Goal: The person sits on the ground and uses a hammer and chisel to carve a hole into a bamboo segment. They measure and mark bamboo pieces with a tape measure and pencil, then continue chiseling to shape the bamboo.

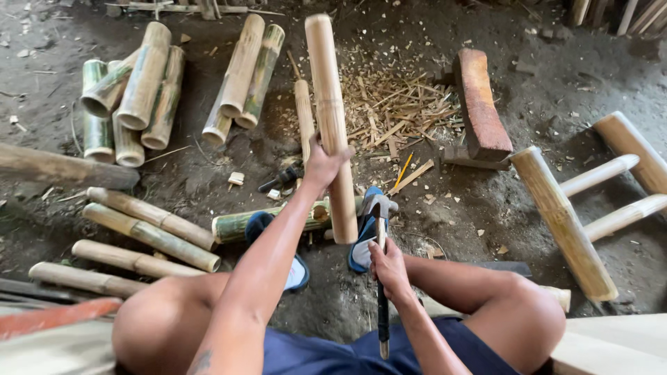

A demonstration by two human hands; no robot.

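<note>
L hand (323, 164) grips upright bamboo pole (331, 111); R hand (389, 267) holds hatchet (379, 229) beside its base.

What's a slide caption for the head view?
Seated person's left hand steadies an upright bamboo pole while the right hand grips a hatchet beside it.

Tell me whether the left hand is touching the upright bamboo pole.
Touching. The head view shows the left hand wrapped around the upright bamboo pole, fingers closed on its shaft with no gap.
</note>
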